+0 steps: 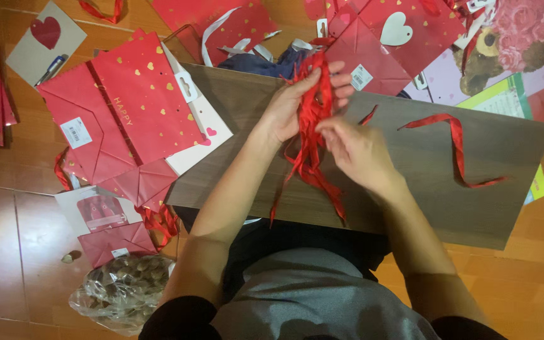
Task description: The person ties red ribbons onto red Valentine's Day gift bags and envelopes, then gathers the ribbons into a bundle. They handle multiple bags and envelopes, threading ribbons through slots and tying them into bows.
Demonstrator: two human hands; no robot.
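Left hand (297, 104) fingers curl around a red ribbon bundle (313, 135) — right hand (357, 151) fingers pinch one strand.

board (473, 189) | on it: loose red ribbon (458, 148) | floor (7, 252): red bags (127, 107)

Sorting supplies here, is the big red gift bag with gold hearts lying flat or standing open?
Folded flat. The red gift bag lies collapsed on the floor, its base creased over, left of the wooden board.

Red gift bags (130, 104), a pen (51, 68) (blue), bagged nuts (124, 286)
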